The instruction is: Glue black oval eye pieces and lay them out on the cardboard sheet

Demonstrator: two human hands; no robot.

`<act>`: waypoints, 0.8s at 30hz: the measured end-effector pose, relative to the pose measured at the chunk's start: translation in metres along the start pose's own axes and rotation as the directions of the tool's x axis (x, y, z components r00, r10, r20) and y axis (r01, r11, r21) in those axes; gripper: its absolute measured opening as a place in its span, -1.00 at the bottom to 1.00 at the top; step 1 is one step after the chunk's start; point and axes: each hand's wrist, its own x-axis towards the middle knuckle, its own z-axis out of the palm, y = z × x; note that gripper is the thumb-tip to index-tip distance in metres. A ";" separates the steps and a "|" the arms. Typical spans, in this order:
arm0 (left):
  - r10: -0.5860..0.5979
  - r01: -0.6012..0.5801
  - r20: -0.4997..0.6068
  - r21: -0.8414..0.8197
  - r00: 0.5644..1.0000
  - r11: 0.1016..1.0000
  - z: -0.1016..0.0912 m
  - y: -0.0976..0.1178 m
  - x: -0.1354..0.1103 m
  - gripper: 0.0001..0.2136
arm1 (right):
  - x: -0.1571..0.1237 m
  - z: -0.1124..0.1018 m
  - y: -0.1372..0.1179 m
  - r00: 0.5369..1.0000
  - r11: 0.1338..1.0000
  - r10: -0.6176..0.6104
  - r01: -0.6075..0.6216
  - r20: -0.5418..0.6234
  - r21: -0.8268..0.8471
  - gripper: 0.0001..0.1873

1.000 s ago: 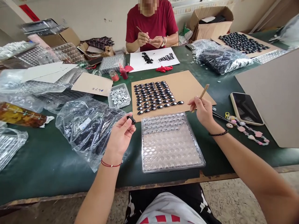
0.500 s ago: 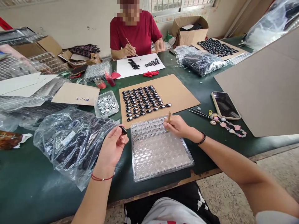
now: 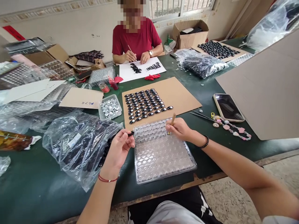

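Observation:
My left hand [image 3: 119,148] pinches a small black oval piece [image 3: 130,133] at the left edge of a clear blister tray [image 3: 163,155] of small clear domes. My right hand [image 3: 179,128] grips a short wooden stick [image 3: 173,119], its tip down on the tray's upper rows. Just beyond the tray lies a brown cardboard sheet [image 3: 184,93] carrying rows of glossy black oval pieces [image 3: 146,104]. A clear plastic bag of dark pieces [image 3: 79,143] lies left of my left hand.
A small clear box of silver discs [image 3: 110,107] sits left of the cardboard. A phone [image 3: 228,107], tweezers [image 3: 198,115] and a bead chain [image 3: 233,129] lie at right. Across the green table [image 3: 35,186] a person in a red shirt [image 3: 137,35] works over white paper [image 3: 142,67].
My right hand came down from above the cardboard and set the stick on the tray. My left hand stays beside the tray with the black piece. The view shifted slightly.

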 end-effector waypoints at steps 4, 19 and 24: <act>0.036 -0.034 -0.006 0.223 0.999 0.974 0.007 -0.008 -0.006 -0.70 | -0.003 0.004 -0.014 0.996 0.996 -0.013 0.020 -0.085 0.087 -0.62; 0.093 -0.216 0.225 0.621 0.970 0.754 0.028 -0.018 -0.040 -0.73 | -0.010 0.023 -0.053 0.994 0.996 -0.066 0.060 0.089 0.062 -0.83; 0.132 -0.397 0.376 0.841 0.917 0.366 0.029 -0.018 -0.039 -0.75 | -0.011 0.023 -0.061 0.991 0.994 -0.111 0.109 0.076 0.027 -0.82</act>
